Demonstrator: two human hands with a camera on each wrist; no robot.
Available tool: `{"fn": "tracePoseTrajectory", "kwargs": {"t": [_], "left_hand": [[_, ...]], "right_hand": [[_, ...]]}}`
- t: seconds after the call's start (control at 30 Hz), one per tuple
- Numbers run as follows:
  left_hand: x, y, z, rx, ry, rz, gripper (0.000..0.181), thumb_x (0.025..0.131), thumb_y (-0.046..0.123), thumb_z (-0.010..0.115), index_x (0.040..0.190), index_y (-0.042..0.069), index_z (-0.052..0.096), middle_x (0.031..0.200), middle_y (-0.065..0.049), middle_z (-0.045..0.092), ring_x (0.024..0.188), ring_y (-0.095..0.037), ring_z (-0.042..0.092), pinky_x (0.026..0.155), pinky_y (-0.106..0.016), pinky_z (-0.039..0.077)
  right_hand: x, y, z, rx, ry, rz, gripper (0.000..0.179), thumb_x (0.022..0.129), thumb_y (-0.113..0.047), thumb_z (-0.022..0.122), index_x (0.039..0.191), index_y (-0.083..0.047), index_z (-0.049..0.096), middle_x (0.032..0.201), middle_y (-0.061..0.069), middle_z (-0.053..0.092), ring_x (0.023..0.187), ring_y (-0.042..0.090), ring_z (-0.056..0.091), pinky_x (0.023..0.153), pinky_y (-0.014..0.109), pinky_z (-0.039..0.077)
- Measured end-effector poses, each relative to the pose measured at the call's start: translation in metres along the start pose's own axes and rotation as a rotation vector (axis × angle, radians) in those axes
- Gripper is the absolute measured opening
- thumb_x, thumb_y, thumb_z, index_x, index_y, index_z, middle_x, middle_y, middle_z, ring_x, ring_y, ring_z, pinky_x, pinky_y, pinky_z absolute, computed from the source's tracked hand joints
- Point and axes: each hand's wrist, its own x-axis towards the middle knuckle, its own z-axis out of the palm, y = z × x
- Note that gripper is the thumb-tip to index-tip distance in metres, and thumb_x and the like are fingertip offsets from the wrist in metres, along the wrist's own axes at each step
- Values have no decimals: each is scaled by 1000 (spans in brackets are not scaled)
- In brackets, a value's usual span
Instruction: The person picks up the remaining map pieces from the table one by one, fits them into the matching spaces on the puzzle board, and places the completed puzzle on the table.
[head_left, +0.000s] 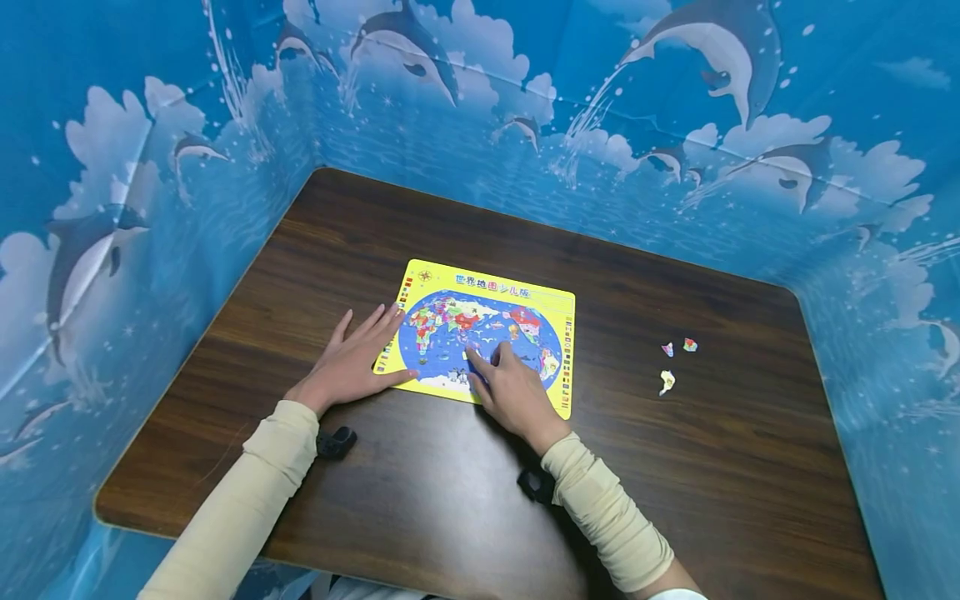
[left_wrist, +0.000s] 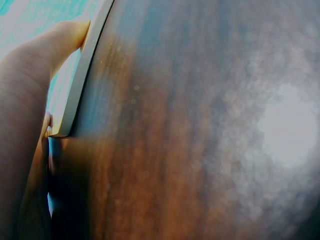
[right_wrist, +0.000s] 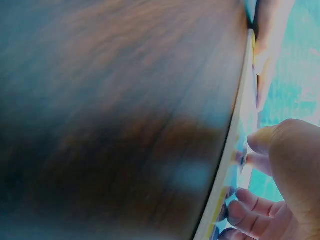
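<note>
A yellow-bordered world map puzzle board (head_left: 480, 285) lies flat on the table. My left hand (head_left: 360, 358) rests spread at its left side, fingers along the left edge and thumb on the lower border. In the left wrist view, that thumb (left_wrist: 65, 42) lies over the board's thick edge. My right hand (head_left: 513, 392) is over the lower middle of the map. Its index fingertip presses on the blue ocean area, at a small puzzle piece (right_wrist: 243, 157) in the right wrist view. The thumb is beside the index finger, and the other fingers are bent near the map's surface.
Three loose puzzle pieces lie on the table at the right: a pinkish one (head_left: 667, 350), a red and green one (head_left: 690, 344) and a pale yellow one (head_left: 667, 382). The dark wooden table (head_left: 750, 467) is backed by a blue dolphin-print curtain (head_left: 465, 158).
</note>
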Motion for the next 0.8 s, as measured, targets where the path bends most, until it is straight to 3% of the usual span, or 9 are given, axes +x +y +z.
{"fn": "tracePoseTrajectory", "kwargs": {"t": [0.23,0.43,0.57,0.8], "left_hand": [[1,0,-1,2,3,-2,102,81,79,45,157,22,8,163,5,1,149,-18,-2,114,-54,-12],[0,-1,1,-3,18,-4,102,82,77,48,157,21,9,163,5,2,149,-18,-1,114,-54,-13],[0,-1,3,-5,21,-1,102,82,77,48,157,21,9,163,5,3,149,-18,-1,115,-54,-12],[0,1,2,-11,21,3,102,82,77,48,157,21,10,163,4,3,149,-18,-1,115,-54,-12]], "right_hand": [[-2,0,-1,-1,20,4,46,98,-34,55,142,-18,53,92,9,47,61,13,43,49,24,38],[2,1,-1,133,95,101,42,97,-30,60,135,-11,59,103,10,53,59,12,49,49,26,44],[6,2,1,221,155,143,32,94,-26,65,122,-11,69,99,5,55,65,11,50,54,26,44],[1,1,2,142,223,27,19,92,-21,67,107,-14,77,85,0,55,58,8,48,50,23,41]]}}
